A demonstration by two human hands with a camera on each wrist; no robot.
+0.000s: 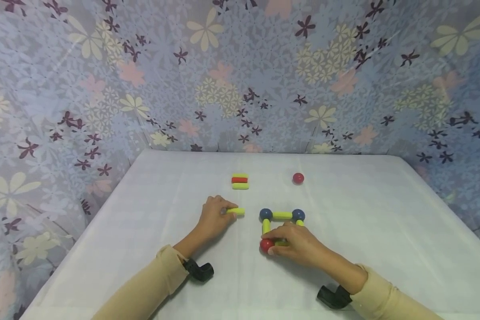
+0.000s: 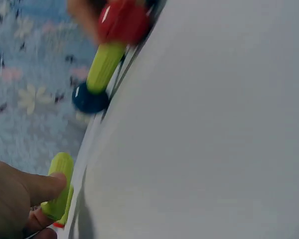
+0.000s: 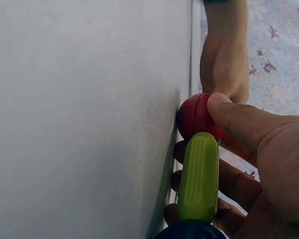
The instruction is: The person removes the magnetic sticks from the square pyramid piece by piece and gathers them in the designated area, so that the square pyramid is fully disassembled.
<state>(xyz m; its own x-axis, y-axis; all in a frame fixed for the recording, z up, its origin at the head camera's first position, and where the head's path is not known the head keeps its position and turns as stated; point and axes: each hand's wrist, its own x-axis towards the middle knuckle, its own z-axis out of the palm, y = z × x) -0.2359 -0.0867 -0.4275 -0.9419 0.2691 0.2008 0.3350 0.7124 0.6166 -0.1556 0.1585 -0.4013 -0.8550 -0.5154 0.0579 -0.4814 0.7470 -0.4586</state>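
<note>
Left hand: the left hand (image 1: 214,218) pinches a short yellow-green rod (image 1: 237,211) between thumb and fingers; the rod points right, toward the joined pieces, and is apart from them.
Right hand: the right hand (image 1: 300,243) pinches a red ball (image 1: 266,246) between thumb and fingers, its other fingers bent beside the near rod (image 3: 198,177) that joins this ball.
Joined frame: a four-sided frame (image 1: 282,215) of yellow-green rods and balls lies before the right hand. The red ball is its near left corner; a blue ball (image 1: 266,214) is the far left corner and a second blue ball (image 1: 298,215) the far right. The near right corner is hidden under the hand from above, though a dark blue ball (image 3: 192,231) shows at the rod's end in the right wrist view.
Loose rods: beyond the left hand, a red rod (image 1: 239,180) lies between two yellow-green ones, side by side.
Loose ball: another red ball (image 1: 298,178) sits beyond the frame, to the right of the loose rods.
Wrists: beige sleeves (image 1: 144,284), with a black fitting (image 1: 202,271) at each wrist.
Surroundings: a white-covered table (image 1: 144,191); behind it, a blue-grey flowered cloth (image 1: 240,66).
</note>
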